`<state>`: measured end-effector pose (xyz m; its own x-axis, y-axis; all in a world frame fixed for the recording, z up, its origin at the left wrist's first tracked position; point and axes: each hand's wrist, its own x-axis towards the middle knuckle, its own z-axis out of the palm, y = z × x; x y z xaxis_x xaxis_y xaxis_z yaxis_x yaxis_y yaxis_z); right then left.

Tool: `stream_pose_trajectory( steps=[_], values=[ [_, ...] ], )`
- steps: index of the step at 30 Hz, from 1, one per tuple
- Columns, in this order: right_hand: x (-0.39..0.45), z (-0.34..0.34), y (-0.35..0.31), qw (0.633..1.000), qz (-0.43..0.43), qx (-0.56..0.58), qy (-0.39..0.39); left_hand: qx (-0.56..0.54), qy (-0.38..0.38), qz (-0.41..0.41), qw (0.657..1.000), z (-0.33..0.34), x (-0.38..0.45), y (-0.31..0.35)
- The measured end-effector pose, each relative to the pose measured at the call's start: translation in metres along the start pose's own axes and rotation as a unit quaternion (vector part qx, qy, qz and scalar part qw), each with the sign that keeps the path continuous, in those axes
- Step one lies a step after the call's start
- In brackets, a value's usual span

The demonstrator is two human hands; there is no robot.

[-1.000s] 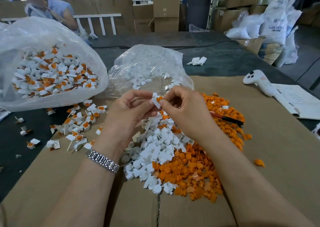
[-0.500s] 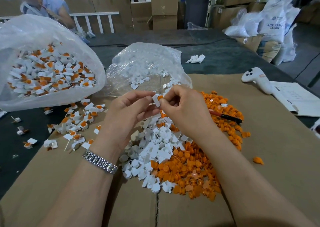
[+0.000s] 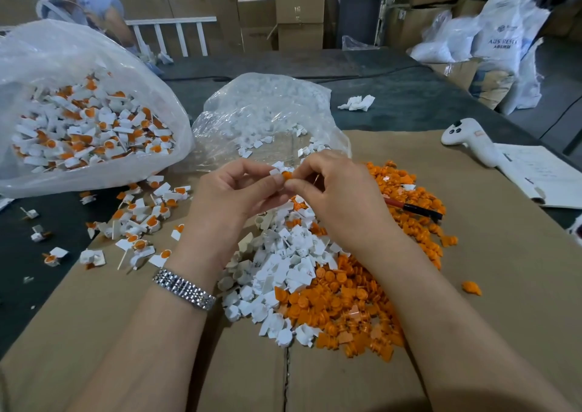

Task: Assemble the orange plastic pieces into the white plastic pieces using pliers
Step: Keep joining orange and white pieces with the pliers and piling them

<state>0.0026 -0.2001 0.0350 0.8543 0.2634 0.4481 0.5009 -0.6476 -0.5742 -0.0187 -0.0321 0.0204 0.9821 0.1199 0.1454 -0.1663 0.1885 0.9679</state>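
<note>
Left hand (image 3: 233, 191) pinches white piece (image 3: 277, 172); right hand (image 3: 338, 197) pinches orange piece (image 3: 286, 175) against it. Seating step; next likely needs pliers (image 3: 415, 210) squeeze.

The left hand (image 3: 233, 194) and right hand (image 3: 340, 197) met above a heap of loose plastic pieces (image 3: 302, 273) on the cardboard sheet (image 3: 504, 270). Pliers (image 3: 415, 210) lay just right of the right hand. A bag of assembled pieces (image 3: 85, 121) sat left of and beyond the left hand, another bag (image 3: 267, 121) directly beyond both.
</note>
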Motion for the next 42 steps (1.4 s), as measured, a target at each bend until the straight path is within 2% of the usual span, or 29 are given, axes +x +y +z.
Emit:
stream_pose_trajectory(
  steps=[9, 14, 16, 19, 21, 27, 33, 37, 42],
  values=[
    [0.0, -0.002, -0.001, 0.998, -0.024, -0.047, -0.022, 0.019, 0.001, -0.008, 1.0, -0.002, 0.003, -0.001],
    [0.004, -0.01, 0.004, 0.999, 0.027, 0.03, -0.004, -0.059, 0.008, -0.07, 0.996, 0.0, 0.002, 0.003],
    [0.007, -0.018, 0.018, 0.995, 0.08, -0.051, -0.005, -0.112, 0.019, -0.106, 0.988, 0.001, 0.003, 0.004],
    [0.006, -0.026, 0.04, 0.954, 0.183, -0.217, -0.096, -0.154, 0.026, -0.132, 0.979, 0.0, 0.004, 0.005],
    [0.003, -0.025, 0.046, 0.929, 0.209, -0.266, -0.147, -0.16, 0.023, -0.138, 0.977, -0.001, 0.004, 0.006],
    [0.004, -0.024, 0.044, 0.933, 0.187, -0.268, -0.152, -0.173, 0.029, -0.154, 0.973, -0.003, 0.005, 0.006],
    [0.002, -0.028, 0.041, 0.925, 0.17, -0.275, -0.199, -0.176, 0.031, -0.159, 0.971, -0.005, 0.006, 0.005],
    [0.003, -0.027, 0.039, 0.936, 0.143, -0.276, -0.165, -0.165, 0.04, -0.153, 0.973, -0.004, 0.006, 0.005],
    [0.002, -0.039, 0.027, 0.969, 0.132, -0.179, -0.11, -0.154, 0.047, -0.131, 0.978, -0.001, 0.005, 0.005]
  ],
)
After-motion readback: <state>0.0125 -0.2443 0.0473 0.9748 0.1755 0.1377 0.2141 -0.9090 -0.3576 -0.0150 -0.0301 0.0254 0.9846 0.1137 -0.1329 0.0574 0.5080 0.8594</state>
